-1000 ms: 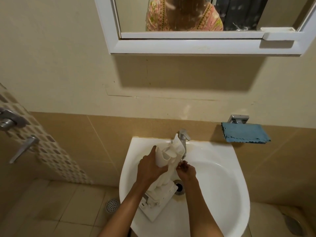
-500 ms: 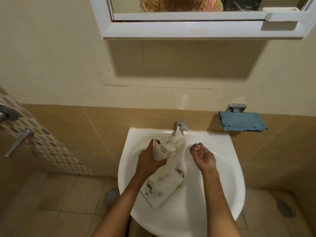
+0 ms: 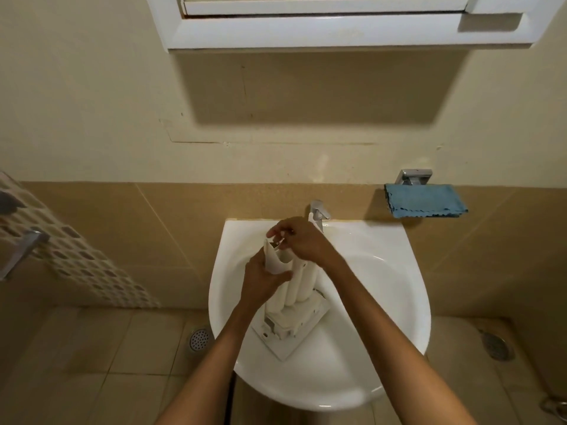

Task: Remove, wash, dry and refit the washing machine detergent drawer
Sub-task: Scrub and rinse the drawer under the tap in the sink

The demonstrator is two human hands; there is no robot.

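Over the white sink, the drawer stands on end inside the basin, tilted a little to the left. Its flat front panel is down on the sink floor near the plughole, and its open back end points up toward the tap. The left hand grips the drawer from the left side about halfway up, with the thumb wrapped across the curved white wall and the fingers hidden behind it. The right hand reaches across the top of the drawer. Its fingers are bent and closed over the upper left rim, with thumb and fingertips meeting at the edge in a pinch, though the exact part they hold there is too small to make out. Both forearms come up from the bottom of the view and both hands touch the drawer. Whether water runs from the tap cannot be told.

On the tiled wall to the right of the sink, a folded blue cloth lies on a small metal holder. A white mirror frame hangs above and throws a dark shadow on the cream wall. Down on the tiled floor, a round drain sits just left of the sink and a second one lies to its right. A metal handle shows at the far left edge
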